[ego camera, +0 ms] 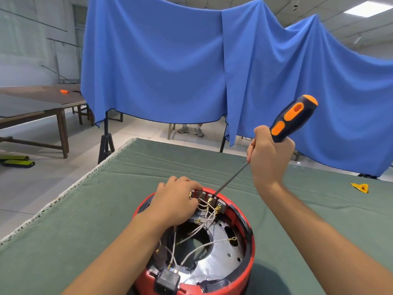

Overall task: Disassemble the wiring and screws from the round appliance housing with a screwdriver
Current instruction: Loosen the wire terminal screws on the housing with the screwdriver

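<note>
A round red appliance housing (249, 248) lies open side up on the green cloth, near the front. Inside it run several white wires (204, 245) with gold terminals, toward a terminal block (209, 199) at the far rim. My left hand (176, 201) rests on the far left rim, its fingers curled at the wires by the block. My right hand (270, 154) grips a screwdriver (291, 118) with a dark blue and orange handle. Its thin shaft slants down to the left, and its tip meets the terminal block.
The green cloth covers the table (106, 209), whose left edge runs diagonally. A yellow scrap (360, 187) lies at the right. A blue curtain (191, 60) hangs behind the table, with a tripod stand (105, 143) at its left. Wooden tables (42, 107) stand far left.
</note>
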A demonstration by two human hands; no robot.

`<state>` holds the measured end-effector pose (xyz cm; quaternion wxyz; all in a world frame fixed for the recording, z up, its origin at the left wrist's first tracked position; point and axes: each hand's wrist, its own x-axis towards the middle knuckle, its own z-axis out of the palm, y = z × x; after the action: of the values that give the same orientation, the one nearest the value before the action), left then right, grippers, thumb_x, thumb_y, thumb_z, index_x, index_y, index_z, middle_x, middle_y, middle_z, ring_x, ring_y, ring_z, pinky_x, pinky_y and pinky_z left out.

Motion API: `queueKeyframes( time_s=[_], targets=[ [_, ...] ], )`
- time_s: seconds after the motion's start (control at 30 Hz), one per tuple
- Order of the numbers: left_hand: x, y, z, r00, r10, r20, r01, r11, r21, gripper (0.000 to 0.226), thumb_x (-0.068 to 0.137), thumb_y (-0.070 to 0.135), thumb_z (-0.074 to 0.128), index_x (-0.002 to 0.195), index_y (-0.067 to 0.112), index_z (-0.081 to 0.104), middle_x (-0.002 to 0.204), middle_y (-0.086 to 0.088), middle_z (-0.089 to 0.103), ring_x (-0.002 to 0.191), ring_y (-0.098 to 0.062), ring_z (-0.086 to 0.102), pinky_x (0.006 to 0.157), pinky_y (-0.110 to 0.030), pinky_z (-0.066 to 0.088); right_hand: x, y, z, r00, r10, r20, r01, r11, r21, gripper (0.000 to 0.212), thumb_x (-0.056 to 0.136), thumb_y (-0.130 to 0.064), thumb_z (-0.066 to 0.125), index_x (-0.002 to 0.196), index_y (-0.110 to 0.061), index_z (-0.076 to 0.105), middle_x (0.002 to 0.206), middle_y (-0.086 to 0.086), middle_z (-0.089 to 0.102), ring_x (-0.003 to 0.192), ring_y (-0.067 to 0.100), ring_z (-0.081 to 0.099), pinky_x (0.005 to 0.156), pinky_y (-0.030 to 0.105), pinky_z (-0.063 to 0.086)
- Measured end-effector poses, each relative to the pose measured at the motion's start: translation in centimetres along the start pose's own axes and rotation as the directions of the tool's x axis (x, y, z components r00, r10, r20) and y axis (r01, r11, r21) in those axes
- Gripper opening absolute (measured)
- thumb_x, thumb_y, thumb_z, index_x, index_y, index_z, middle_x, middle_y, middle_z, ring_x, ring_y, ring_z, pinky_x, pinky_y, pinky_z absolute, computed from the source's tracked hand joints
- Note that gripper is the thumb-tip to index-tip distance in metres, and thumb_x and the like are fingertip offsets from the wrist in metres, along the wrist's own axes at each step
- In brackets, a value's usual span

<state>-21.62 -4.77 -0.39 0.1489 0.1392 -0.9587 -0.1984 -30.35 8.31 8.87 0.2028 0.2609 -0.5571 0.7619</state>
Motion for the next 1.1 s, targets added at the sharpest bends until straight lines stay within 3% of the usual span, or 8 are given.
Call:
queueKeyframes(
  time_s=[0.23, 0.37, 0.47, 0.57, 0.67, 0.8, 1.1],
  targets=[
    [0.0, 0.1, 0.0, 1.000, 0.001, -0.008, -0.001, 1.000, 0.004, 0.043, 0.089, 0.025, 0.046, 0.130, 0.037, 0.049, 0.137, 0.010, 0.046, 0.125, -0.015, 0.034, 0.103, -0.039, 0.027, -0.4, 0.1, 0.0, 1.000, -0.029, 0.005, 0.030, 0.999, -0.012, 0.028, 0.072, -0.010, 0.050, 0.050, -0.010, 0.032, 0.037, -0.003, 0.027, 0.034, 0.018, 0.026, 0.036, 0.016, 0.026],
    [-0.1, 0.1, 0.0, 1.000, 0.000, -0.008, 0.000, 1.000, 0.007, 0.043, 0.089, 0.024, 0.046, 0.130, 0.038, 0.049, 0.138, 0.009, 0.045, 0.126, -0.015, 0.034, 0.103, -0.039, 0.027, -0.6, 0.3, 0.4, 0.999, -0.049, 0.005, 0.049, 0.999, -0.002, 0.029, 0.070, -0.010, 0.050, 0.052, 0.001, 0.031, 0.043, 0.004, 0.025, 0.039, 0.021, 0.025, 0.036, 0.017, 0.025],
    [-0.1, 0.2, -0.1, 1.000, 0.007, -0.009, -0.007, 1.000, 0.005, 0.044, 0.089, 0.023, 0.045, 0.130, 0.037, 0.049, 0.138, 0.009, 0.045, 0.126, -0.015, 0.034, 0.103, -0.038, 0.026, -0.7, 0.4, 0.6, 0.997, -0.070, 0.025, 0.070, 0.997, -0.019, 0.027, 0.069, -0.011, 0.051, 0.051, -0.007, 0.031, 0.043, 0.002, 0.026, 0.042, 0.023, 0.025, 0.037, 0.024, 0.026],
    [-0.1, 0.2, 0.0, 1.000, 0.009, -0.012, -0.009, 1.000, 0.008, 0.043, 0.089, 0.023, 0.045, 0.130, 0.037, 0.049, 0.138, 0.009, 0.046, 0.125, -0.015, 0.034, 0.102, -0.038, 0.026, -0.7, 0.4, 0.9, 0.994, -0.092, 0.052, 0.095, 0.994, -0.050, 0.031, 0.068, -0.013, 0.052, 0.054, 0.002, 0.029, 0.049, 0.009, 0.026, 0.046, 0.036, 0.024, 0.039, 0.037, 0.027],
    [-0.1, 0.2, 0.0, 1.000, 0.011, -0.014, -0.010, 1.000, 0.011, 0.043, 0.090, 0.024, 0.045, 0.131, 0.037, 0.048, 0.138, 0.009, 0.045, 0.126, -0.015, 0.034, 0.102, -0.038, 0.026, -0.3, 0.3, 1.4, 0.992, -0.079, 0.102, 0.088, 0.992, -0.087, 0.033, 0.066, -0.016, 0.051, 0.053, 0.000, 0.026, 0.050, 0.011, 0.025, 0.048, 0.040, 0.023, 0.040, 0.039, 0.023],
    [-0.1, 0.2, -0.1, 1.000, 0.009, -0.014, -0.009, 1.000, 0.011, 0.043, 0.090, 0.023, 0.044, 0.131, 0.036, 0.048, 0.138, 0.009, 0.045, 0.126, -0.015, 0.034, 0.103, -0.038, 0.026, 1.5, 0.8, 2.1, 0.996, 0.027, 0.086, -0.013, 0.988, -0.153, 0.031, 0.068, -0.016, 0.050, 0.051, -0.018, 0.025, 0.046, 0.000, 0.024, 0.050, 0.021, 0.025, 0.046, 0.035, 0.023],
    [-0.1, 0.3, -0.2, 1.000, 0.009, -0.012, -0.009, 1.000, 0.007, 0.042, 0.091, 0.023, 0.044, 0.130, 0.036, 0.049, 0.137, 0.008, 0.046, 0.125, -0.016, 0.034, 0.105, -0.040, 0.026, 5.6, 4.8, 1.9, 0.936, 0.307, -0.174, -0.337, 0.924, -0.181, 0.027, 0.073, -0.018, 0.052, 0.054, -0.018, 0.032, 0.037, -0.012, 0.029, 0.043, 0.016, 0.029, 0.046, 0.026, 0.024]
  ],
)
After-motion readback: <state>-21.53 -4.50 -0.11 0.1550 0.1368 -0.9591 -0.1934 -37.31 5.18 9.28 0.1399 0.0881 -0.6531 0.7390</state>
